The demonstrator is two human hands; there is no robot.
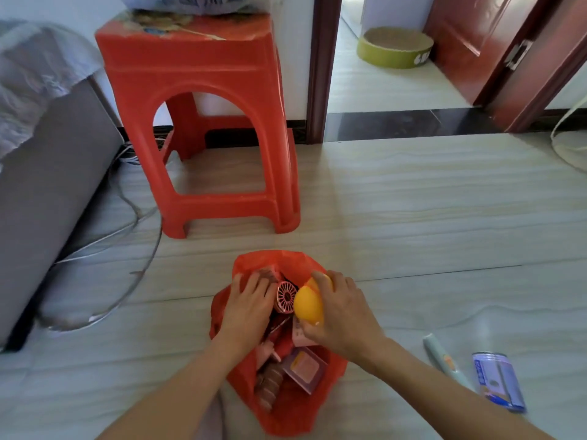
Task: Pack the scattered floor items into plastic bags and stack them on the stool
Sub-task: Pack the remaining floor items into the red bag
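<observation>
A red plastic bag [320, 414] lies open on the floor in front of me, filled with small items, among them a round pink fan [286, 296] and a flat pinkish box [305, 369]. My right hand [341, 309] grips a yellow rounded object [307, 304] over the bag's mouth. My left hand [249, 308] rests on the bag's left side, fingers spread on its edge and contents. The red plastic stool [203, 77] stands beyond, with a filled clear bag [184, 3] on its seat.
A pale green tube [444, 360] and a blue packet [498, 381] lie on the floor at the right. A grey sofa [47, 173] stands at the left with cables [139, 236] beside it. An open doorway with a yellow-green round bed [394, 49] lies beyond.
</observation>
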